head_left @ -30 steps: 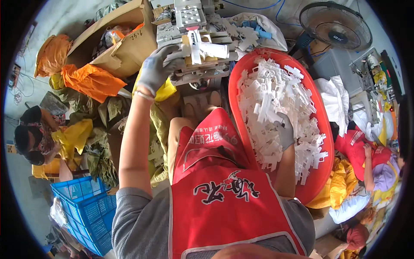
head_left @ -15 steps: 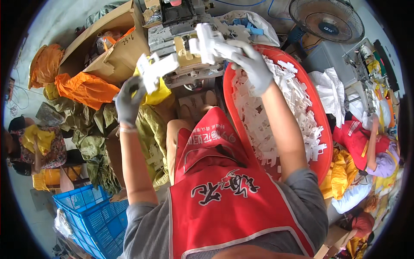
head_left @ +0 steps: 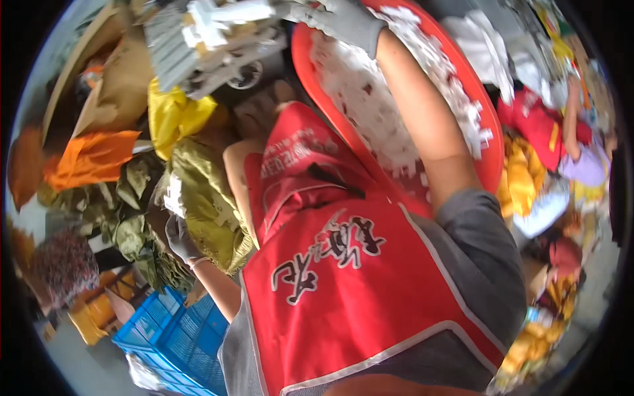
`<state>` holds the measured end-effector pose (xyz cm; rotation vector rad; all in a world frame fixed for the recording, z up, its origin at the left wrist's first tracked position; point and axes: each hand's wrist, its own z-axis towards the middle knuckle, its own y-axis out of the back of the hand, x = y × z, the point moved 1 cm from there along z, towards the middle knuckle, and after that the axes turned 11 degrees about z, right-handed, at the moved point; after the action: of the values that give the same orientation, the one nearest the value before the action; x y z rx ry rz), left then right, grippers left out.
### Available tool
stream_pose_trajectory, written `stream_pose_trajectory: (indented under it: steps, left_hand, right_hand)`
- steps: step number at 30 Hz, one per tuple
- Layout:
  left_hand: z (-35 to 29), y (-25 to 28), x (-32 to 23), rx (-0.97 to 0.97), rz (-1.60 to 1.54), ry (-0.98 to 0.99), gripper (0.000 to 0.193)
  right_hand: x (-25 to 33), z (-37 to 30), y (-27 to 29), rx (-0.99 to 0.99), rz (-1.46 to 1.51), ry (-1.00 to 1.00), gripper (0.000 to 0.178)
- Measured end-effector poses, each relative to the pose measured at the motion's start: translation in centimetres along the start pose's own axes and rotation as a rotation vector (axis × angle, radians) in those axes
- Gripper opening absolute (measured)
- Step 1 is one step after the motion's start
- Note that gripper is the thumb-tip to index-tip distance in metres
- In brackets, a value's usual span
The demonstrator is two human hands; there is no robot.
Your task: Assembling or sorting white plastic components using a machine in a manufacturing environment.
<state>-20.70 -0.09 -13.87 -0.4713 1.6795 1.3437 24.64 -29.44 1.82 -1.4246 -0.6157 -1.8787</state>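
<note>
My left hand (head_left: 181,239), in a grey glove, is low beside an olive-yellow sack (head_left: 205,191). Its fingers are closed on a small white plastic part (head_left: 174,195) that sticks up against the sack. My right hand (head_left: 340,25), gloved too, stretches to the top, above the red tub. Its fingers close on the end of a white plastic piece (head_left: 221,18), which lies at the grey metal machine (head_left: 173,49). Motion blur hides the exact grip. Many similar white parts (head_left: 356,99) fill the red tub (head_left: 492,148).
A yellow bag (head_left: 175,119) hangs below the machine. A cardboard box (head_left: 109,92) and orange cloth (head_left: 92,158) are at left, blue crates (head_left: 175,336) at lower left. Another person in a red apron (head_left: 538,129) sits at right, beside yellow bags (head_left: 522,175).
My left hand has come down and back from near the machine to the sack with its white part. My right hand has moved left and up with its piece. The view has turned.
</note>
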Motion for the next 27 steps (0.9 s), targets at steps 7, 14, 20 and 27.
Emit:
stream_pose_trajectory:
  steps: [7,14,20,27]
  left_hand:
    - [1.1,-0.8,9.1,0.138,0.339,0.085,0.04]
    - [1.2,-4.0,5.5,0.323,0.259,-0.022,0.038]
    - [0.1,-6.0,1.9,0.393,0.355,-0.108,0.031]
    - [-0.9,-5.4,1.4,0.412,0.388,-0.121,0.03]
  right_hand:
    - [-12.9,-18.3,8.9,-0.012,-0.92,-0.776,0.037]
    - [-20.3,-25.2,8.8,-0.166,-1.091,-0.855,0.047]
    - [-21.7,-21.2,10.2,-0.416,-1.014,-1.24,0.053]
    - [-22.1,-19.6,10.0,-0.443,-0.955,-1.032,0.058]
